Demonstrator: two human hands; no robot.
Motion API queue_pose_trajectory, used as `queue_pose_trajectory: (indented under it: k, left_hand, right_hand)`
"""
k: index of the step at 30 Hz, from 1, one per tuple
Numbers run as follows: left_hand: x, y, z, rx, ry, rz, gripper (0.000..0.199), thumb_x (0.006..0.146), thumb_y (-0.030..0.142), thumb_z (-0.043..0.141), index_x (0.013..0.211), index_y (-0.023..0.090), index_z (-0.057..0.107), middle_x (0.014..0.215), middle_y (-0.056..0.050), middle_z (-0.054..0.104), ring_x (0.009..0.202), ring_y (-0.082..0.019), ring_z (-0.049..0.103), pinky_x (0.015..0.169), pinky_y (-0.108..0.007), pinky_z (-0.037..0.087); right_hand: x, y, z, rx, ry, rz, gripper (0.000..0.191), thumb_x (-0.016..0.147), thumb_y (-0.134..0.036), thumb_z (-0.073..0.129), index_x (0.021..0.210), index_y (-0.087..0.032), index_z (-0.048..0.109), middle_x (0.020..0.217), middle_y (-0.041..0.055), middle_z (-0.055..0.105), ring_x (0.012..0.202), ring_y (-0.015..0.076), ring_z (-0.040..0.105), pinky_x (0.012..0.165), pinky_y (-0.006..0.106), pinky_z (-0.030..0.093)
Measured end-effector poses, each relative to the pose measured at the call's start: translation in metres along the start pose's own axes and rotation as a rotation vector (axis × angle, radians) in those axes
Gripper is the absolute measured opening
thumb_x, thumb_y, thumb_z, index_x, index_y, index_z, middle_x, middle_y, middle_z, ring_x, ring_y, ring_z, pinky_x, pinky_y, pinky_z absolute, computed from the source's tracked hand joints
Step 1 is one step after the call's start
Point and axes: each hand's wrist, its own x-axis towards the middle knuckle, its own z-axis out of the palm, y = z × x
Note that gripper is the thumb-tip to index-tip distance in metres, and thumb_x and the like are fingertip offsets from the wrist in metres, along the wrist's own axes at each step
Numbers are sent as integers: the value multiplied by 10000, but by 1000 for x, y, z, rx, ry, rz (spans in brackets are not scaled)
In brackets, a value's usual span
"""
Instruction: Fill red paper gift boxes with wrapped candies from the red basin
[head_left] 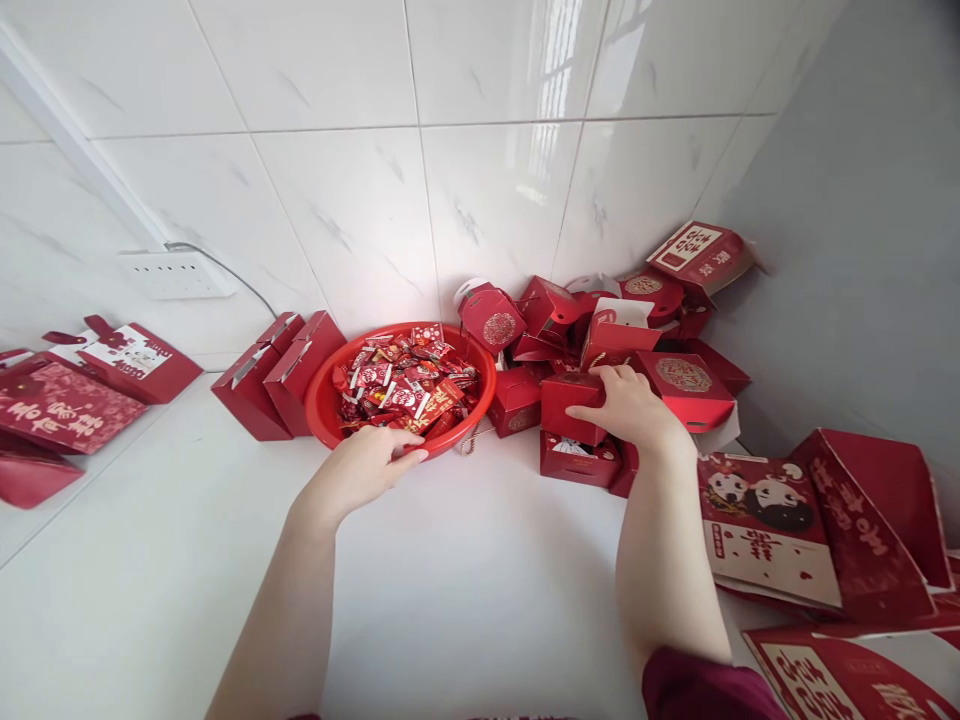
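Note:
A round red basin [319, 408] full of small wrapped red packets [405, 395] stands against the tiled wall. My left hand [367, 462] is at the basin's front rim, its thumb and fingers apart, with nothing seen held in it. On the right, my right hand [626, 405] rests with spread fingers on a small red box [574, 402]. That box sits on top of another red box [579, 460] at the front of a heap. Whether the fingers grip the upper box or only touch it is hard to tell.
Two upright red boxes [289, 375] stand left of the basin. More red boxes [71, 405] lie at the far left. The heap [679, 375] reaches the grey side wall. Larger boxes [772, 530] lie at the right. A socket strip [176, 276] is on the wall.

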Motion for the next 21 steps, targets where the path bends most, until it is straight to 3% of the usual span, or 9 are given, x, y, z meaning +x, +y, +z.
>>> queue_pose_trajectory:
  k: [2, 7, 13, 17, 19, 21]
  left_hand:
    - [-1, 0, 0, 0, -7, -1, 425, 921, 520, 450, 1108, 256, 725, 739, -13, 714, 630, -226, 676, 541, -266, 395]
    - [-2, -1, 0, -10, -10, 8, 417, 923, 506, 458, 1140, 259, 716, 773, -10, 721, 648, -217, 683, 561, -263, 413]
    - [-2, 2, -1, -48, 73, 5, 373, 921, 515, 485, 1060, 271, 731, 842, -7, 738, 693, -213, 687, 622, -281, 471]
    - [0, 9, 5, -284, 165, -12, 446, 915, 600, 488, 993, 226, 717, 904, -40, 744, 839, -234, 704, 704, -300, 540]
    - [1, 13, 10, -476, 82, -4, 525, 911, 660, 465, 1027, 204, 698, 956, -67, 739, 915, -250, 706, 716, -314, 576]
    - [3, 15, 16, -658, -21, 73, 608, 906, 702, 440, 1182, 201, 643, 1091, -97, 720, 1020, -272, 691, 773, -350, 600]
  right_hand:
    - [5, 3, 6, -15, -45, 15, 711, 755, -490, 712, 1364, -188, 503, 1390, 202, 505, 1314, 423, 437, 945, 544, 492]
    - [19, 11, 17, 119, -140, 19, 769, 781, -494, 707, 1434, -193, 434, 1442, 197, 453, 1292, 355, 508, 1028, 501, 461]
    - [4, 1, -1, 145, -68, -49, 814, 756, -550, 726, 1447, -246, 422, 1481, 150, 405, 1345, 374, 449, 1050, 530, 453]
    - [-26, -27, -23, 286, -1, -348, 772, 783, -496, 749, 1450, -302, 410, 1463, 103, 438, 1329, 330, 481, 1078, 497, 456]
    - [-39, -46, -28, 372, 1, -587, 800, 782, -456, 778, 1464, -307, 388, 1461, 93, 445, 1349, 310, 465, 1114, 482, 433]
    - [-50, -64, -29, 417, 21, -771, 842, 779, -414, 801, 1486, -306, 358, 1492, 98, 415, 1388, 307, 420, 1140, 487, 408]
